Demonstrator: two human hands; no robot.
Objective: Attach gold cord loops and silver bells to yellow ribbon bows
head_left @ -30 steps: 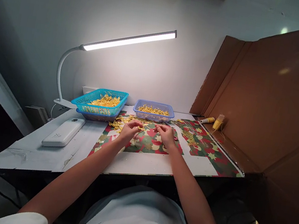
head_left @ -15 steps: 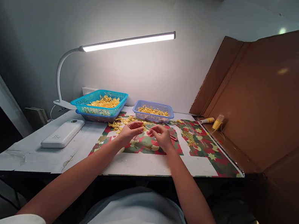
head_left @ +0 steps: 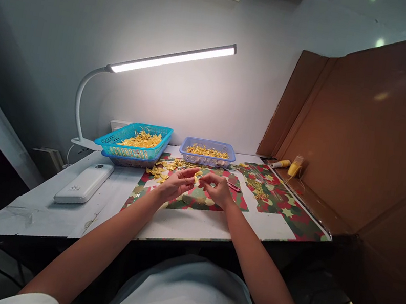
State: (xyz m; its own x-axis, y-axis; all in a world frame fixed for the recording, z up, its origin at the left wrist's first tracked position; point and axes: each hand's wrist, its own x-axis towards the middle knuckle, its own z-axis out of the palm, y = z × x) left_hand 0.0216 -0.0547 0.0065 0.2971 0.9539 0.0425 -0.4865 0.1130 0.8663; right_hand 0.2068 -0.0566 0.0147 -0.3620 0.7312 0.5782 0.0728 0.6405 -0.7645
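Over the patterned sheet in the middle of the table, my two hands meet at a small yellow ribbon-like piece (head_left: 197,177). My left hand (head_left: 180,182) pinches it between thumb and fingers. My right hand (head_left: 217,187) is closed at its other side, fingertips pressed together; what lies between them is too small to make out. Loose yellow pieces (head_left: 161,171) lie just behind my left hand. A pink-handled tool (head_left: 234,187) rests flat beyond my right hand, partly hidden by it.
A turquoise basket (head_left: 110,148) of yellow pieces stands back left, stacked on another. A lilac basket (head_left: 206,161) holds more. Left are a white power bank (head_left: 84,184) and a lit lamp (head_left: 174,58). Thin golden strands (head_left: 259,190) and glue-like bottles (head_left: 295,166) lie right, beside cardboard (head_left: 364,137).
The yellow piece between my hands now shows more plainly, and the thin strand that hung below my left hand is no longer visible. Both hands stay close together in nearly the same place.
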